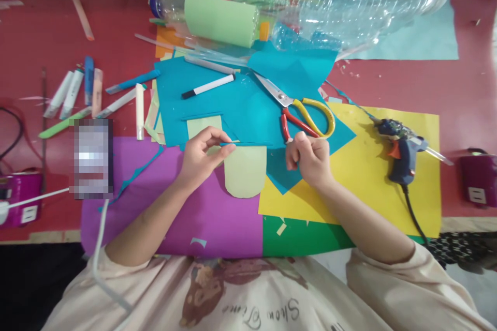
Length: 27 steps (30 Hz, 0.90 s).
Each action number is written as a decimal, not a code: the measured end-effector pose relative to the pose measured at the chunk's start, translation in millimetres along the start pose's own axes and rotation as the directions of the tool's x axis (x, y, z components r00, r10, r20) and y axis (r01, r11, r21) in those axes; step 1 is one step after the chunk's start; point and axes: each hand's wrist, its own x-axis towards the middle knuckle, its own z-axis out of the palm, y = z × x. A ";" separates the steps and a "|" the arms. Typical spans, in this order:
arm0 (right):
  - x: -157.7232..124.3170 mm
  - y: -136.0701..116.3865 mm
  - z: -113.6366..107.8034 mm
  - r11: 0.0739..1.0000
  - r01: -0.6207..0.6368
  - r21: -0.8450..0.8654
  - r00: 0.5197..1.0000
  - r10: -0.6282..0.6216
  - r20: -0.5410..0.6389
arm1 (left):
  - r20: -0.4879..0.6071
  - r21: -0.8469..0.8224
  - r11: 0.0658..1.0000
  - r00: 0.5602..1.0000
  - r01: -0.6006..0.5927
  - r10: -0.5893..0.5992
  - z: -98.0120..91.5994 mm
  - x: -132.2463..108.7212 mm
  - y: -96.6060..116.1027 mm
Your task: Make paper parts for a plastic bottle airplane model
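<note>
My left hand (205, 155) pinches the end of a thin blue paper strip (252, 144) between thumb and fingers. Along the top edge of a pale green paper piece (245, 171) with rounded lower corners runs this strip. My right hand (308, 158) is closed to the right of that piece, just below the scissors; whatever its fingers hold, if anything, is hidden. Scissors (298, 108) with red and yellow handles lie open on blue paper (248, 98). Another pale green piece (204, 126) with a blue strip at its top lies behind my left hand.
Clear plastic bottles (330, 10) line the back, one wrapped in green paper (221, 18). Markers (72, 93) lie at left, near a phone (93, 159) with a white cable. A glue gun (404, 155) rests on yellow paper (388, 201) at right; purple paper (217, 222) covers the front.
</note>
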 end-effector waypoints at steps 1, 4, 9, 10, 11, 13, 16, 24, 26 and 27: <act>-0.6 0.1 1.0 1.000 0.027 0.004 1.000 -0.027 -0.008 | 0.019 0.005 1.000 1.000 0.002 -0.003 1.8 -2.1 0.8; -0.2 0.5 2.9 0.994 0.104 -0.018 0.993 -0.105 -0.048 | 0.072 0.015 1.000 0.997 -0.013 0.012 6.8 -8.1 2.2; 1.1 -0.3 2.1 0.980 0.162 -0.117 0.986 -0.155 0.069 | 0.124 -0.004 0.998 0.990 -0.061 0.061 11.0 -12.1 1.3; 0.9 -0.4 2.0 0.977 0.165 -0.134 0.980 -0.148 0.130 | 0.125 -0.005 0.998 0.990 -0.064 0.064 11.1 -11.7 0.8; 0.6 -0.5 2.1 0.973 0.170 -0.155 0.972 -0.140 0.188 | 0.122 -0.002 0.998 0.991 -0.063 0.063 10.9 -11.1 0.1; -0.1 -0.3 2.9 0.962 0.176 -0.208 0.959 -0.119 0.259 | 0.109 0.019 0.998 0.993 -0.057 0.055 10.1 -9.7 -1.2; -0.8 0.4 4.3 0.950 0.155 -0.270 0.964 -0.086 0.250 | 0.082 0.050 0.998 0.996 -0.034 0.030 8.5 -8.6 -2.6; 0.3 0.2 5.0 0.948 0.155 -0.277 0.965 -0.085 0.246 | 0.167 0.163 0.975 0.979 -0.147 0.120 3.1 -7.7 -0.4; 0.4 -0.2 5.0 0.947 0.153 -0.282 0.964 -0.081 0.253 | 0.215 0.207 0.952 0.960 -0.225 0.180 1.7 -5.9 0.6; 0.4 0.0 4.8 0.950 0.148 -0.274 0.965 -0.078 0.250 | 0.217 0.224 0.941 0.955 -0.252 0.204 0.8 -4.8 1.1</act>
